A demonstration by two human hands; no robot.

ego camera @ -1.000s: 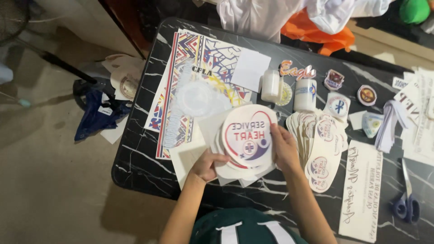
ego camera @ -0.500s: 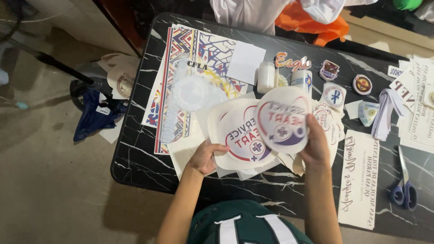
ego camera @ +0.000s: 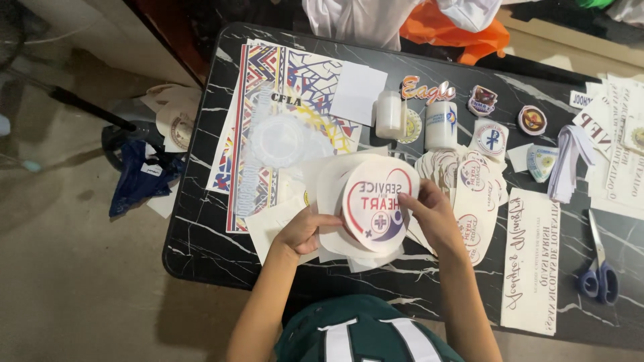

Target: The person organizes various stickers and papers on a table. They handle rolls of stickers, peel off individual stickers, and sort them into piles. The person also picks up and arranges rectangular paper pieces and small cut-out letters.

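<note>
Both hands hold one round white printed paper cut-out with a red and blue border and a small cross emblem (ego camera: 376, 204), lifted slightly and tilted above a loose stack of similar round white cut-outs (ego camera: 335, 234) that lies on the black marble-patterned surface (ego camera: 201, 228). The left hand (ego camera: 302, 231) has its fingers curled, pinching the disc's left edge between thumb and fingertips; the right hand (ego camera: 433, 214) is likewise closed on the right edge, thumb on top of the print. To the right of the hands a fanned spread of the same printed round cut-outs (ego camera: 469, 194) lies overlapping on the surface, which suggests a good many have been handled, while the pile under the held disc looks to hold several more, so the work seems partway through; exactly how many lie in either pile cannot be told. Beyond the hands lie a large printed sheet with a colourful geometric pattern (ego camera: 268, 114), a clear round plastic lid (ego camera: 282, 141) resting on it, a small white plastic bottle (ego camera: 390, 114) and a white cylindrical cup with print (ego camera: 441, 125). Far right, blue-handled scissors (ego camera: 599, 265) lie beside a long white printed paper strip (ego camera: 533, 261), untouched.
</note>
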